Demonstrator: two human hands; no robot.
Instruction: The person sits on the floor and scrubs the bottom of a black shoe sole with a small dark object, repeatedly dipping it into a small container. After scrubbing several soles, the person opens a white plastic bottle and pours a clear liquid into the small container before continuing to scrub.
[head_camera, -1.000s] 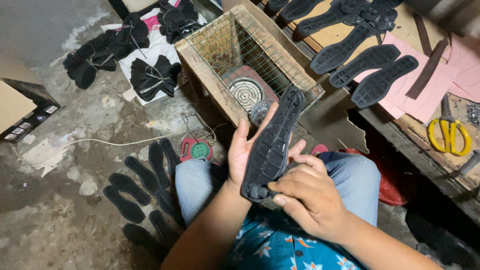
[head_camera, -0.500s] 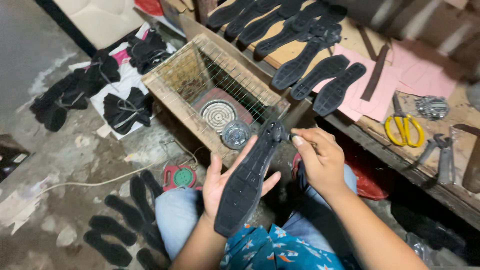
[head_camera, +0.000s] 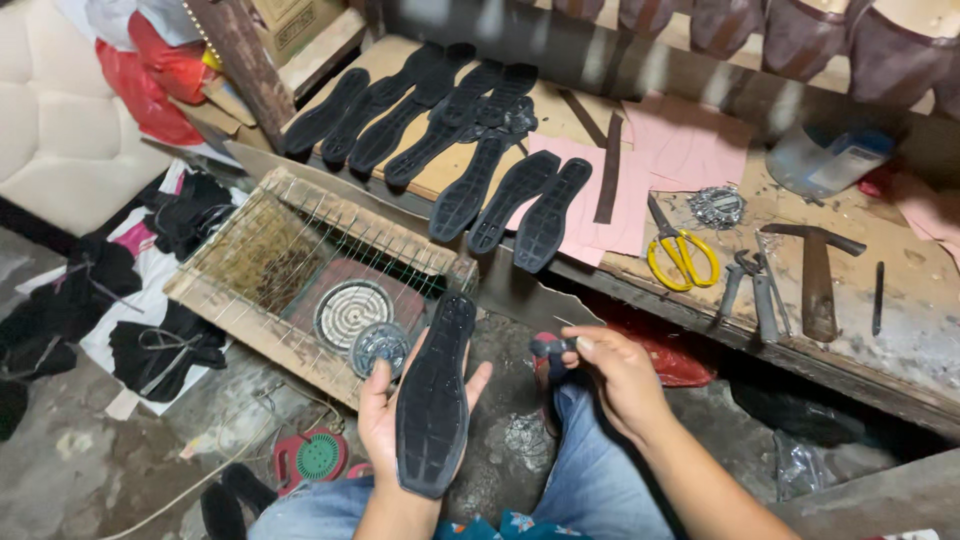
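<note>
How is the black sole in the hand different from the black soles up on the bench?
The black rubber shoe sole rests alone on the left hand; the row of black rubber soles lies on the wooden bench, untouched. The held one points up the picture; the row slants. All share colour and shape.

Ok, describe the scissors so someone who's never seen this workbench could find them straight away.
Start at the wooden workbench along the right. The scissors lie at its front edge, just right of the pink sheets. Their bright yellow handles set them apart from the dull metal pliers and hammer beside them.
</note>
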